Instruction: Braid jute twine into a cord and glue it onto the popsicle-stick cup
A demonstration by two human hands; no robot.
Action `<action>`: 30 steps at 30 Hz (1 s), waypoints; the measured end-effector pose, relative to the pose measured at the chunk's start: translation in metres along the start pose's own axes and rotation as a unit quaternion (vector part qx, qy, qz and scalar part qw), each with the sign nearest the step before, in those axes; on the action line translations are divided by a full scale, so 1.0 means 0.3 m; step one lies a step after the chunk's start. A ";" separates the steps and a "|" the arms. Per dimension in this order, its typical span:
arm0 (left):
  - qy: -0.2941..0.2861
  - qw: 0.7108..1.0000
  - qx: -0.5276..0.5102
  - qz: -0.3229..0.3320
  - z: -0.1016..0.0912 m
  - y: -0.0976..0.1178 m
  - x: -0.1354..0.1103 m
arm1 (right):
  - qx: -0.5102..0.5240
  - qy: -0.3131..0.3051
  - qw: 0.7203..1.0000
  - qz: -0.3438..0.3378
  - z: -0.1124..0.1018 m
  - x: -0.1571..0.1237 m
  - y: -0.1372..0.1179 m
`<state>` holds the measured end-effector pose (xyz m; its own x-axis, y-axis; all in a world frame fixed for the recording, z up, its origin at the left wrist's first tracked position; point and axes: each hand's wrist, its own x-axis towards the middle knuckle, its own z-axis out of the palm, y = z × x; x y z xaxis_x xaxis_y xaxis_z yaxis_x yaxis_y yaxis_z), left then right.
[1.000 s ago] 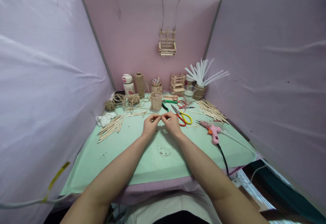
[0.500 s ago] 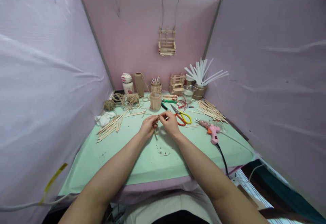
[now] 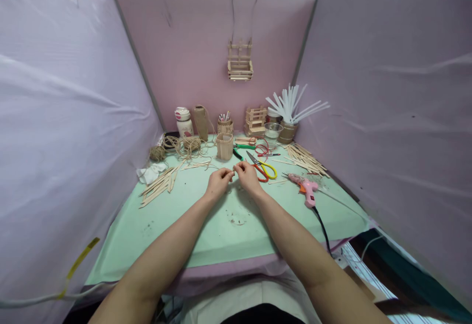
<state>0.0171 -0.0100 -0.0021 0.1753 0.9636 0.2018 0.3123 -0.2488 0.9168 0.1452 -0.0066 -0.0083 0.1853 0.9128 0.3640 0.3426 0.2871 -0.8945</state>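
Note:
My left hand [image 3: 219, 182] and my right hand [image 3: 246, 176] meet above the middle of the table, their fingertips pinched close together. Between them is a short piece of jute twine, mostly hidden by the fingers. Just beyond the hands stands a small square cup made of wooden sticks [image 3: 224, 147]. Scissors with one red and one yellow handle [image 3: 271, 170] lie right beside my right hand. Green-handled pliers [image 3: 245, 146] rest behind them.
A pink glue gun [image 3: 309, 190] lies at the right, its black cord running off the front edge. Wooden sticks [image 3: 158, 186] are piled left, more sticks [image 3: 306, 159] right. Tangled twine [image 3: 180, 147], a bottle [image 3: 184, 123] and a pot of white glue sticks [image 3: 288, 131] stand behind.
The fingertips have shifted slightly to the right and my left fingers have straightened. The twine end that hung below my left hand no longer shows clearly.

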 end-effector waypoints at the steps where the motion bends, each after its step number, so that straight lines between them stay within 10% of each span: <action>1: -0.007 1.000 0.015 0.009 0.002 0.011 -0.005 | -0.004 0.013 1.000 0.011 0.001 0.003 0.008; 8: -0.044 0.998 0.026 0.037 0.014 0.065 -0.025 | 0.000 0.094 0.994 0.062 -0.001 0.025 0.037; 16: 0.023 0.996 -0.086 0.010 0.000 0.032 -0.010 | 0.223 -0.035 0.965 0.135 -0.031 0.027 -0.018; 30: 0.073 0.996 0.019 0.047 -0.013 0.007 -0.006 | 0.014 -0.057 0.998 -0.004 -0.038 0.002 -0.040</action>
<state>0.0137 -0.0121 0.0009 0.0682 0.9390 0.3370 0.3356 -0.3397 0.8786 0.1516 -0.0127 0.0055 0.0762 0.9368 0.3415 0.3185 0.3017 -0.8987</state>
